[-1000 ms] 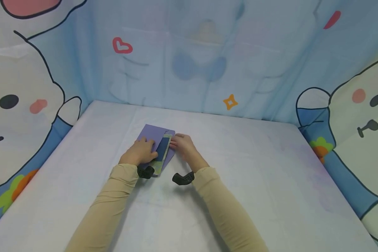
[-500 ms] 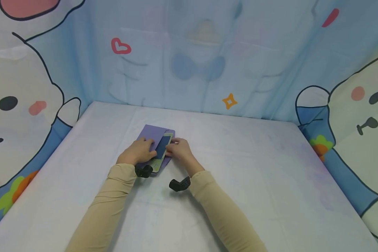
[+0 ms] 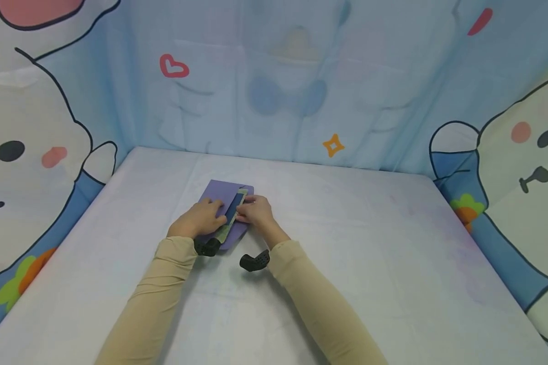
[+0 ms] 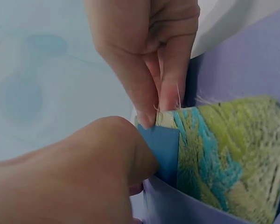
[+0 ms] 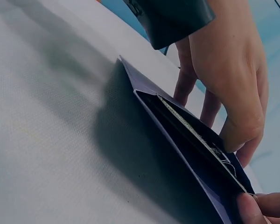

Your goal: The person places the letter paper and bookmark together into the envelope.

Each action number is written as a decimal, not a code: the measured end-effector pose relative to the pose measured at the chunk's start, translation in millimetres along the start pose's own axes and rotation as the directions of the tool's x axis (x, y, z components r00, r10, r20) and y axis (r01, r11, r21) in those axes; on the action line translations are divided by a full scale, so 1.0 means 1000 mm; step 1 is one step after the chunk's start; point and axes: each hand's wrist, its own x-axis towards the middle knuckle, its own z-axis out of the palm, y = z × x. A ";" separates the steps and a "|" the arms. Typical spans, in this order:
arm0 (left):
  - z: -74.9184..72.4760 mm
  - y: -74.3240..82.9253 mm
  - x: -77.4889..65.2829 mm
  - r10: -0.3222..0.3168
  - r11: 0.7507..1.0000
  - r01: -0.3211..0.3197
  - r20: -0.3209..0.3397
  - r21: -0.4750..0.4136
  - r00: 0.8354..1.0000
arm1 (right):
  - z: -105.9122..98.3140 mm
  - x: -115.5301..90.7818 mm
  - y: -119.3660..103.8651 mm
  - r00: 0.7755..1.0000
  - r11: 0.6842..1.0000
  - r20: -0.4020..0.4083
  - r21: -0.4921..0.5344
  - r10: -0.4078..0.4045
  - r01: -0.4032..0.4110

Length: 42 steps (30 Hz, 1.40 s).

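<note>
A purple envelope (image 3: 221, 190) lies tilted on the white-covered table, its opening toward the right. Partly inside it is a flat rectangular piece (image 3: 232, 209) with a dark blue panel and a green-yellow border. Up close in the left wrist view, this embroidered piece (image 4: 214, 154) has turquoise threads and a frayed edge. My left hand (image 3: 198, 219) grips the envelope at its open side, thumb by the mouth. At the piece's outer long edge, my right hand (image 3: 258, 213) pinches it between thumb and fingers. The right wrist view looks into the envelope's gaping mouth (image 5: 177, 149).
A black wrist camera (image 3: 207, 247) sits on the left wrist, close to the envelope's lower corner. Another camera (image 3: 254, 261) hangs at the right wrist. Behind the table (image 3: 370, 243) stands a blue cartoon-printed curtain (image 3: 274, 132).
My right hand has moved left, and the embroidered piece has slid further under the envelope's front, so less blue shows. My left hand has barely moved on the envelope.
</note>
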 end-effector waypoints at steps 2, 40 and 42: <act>0.000 0.000 0.000 0.000 1.000 0.000 0.002 -0.005 1.000 | 0.001 0.001 0.000 1.000 1.000 0.006 -0.010 0.001 -0.001; 0.004 0.000 0.001 0.017 0.999 -0.017 -0.007 0.051 1.000 | 0.000 -0.007 -0.013 0.991 0.994 0.130 0.106 0.010 -0.024; 0.002 0.000 0.000 0.025 0.998 -0.024 -0.013 0.060 1.000 | -0.001 -0.012 -0.015 0.988 0.988 0.144 0.142 0.048 -0.068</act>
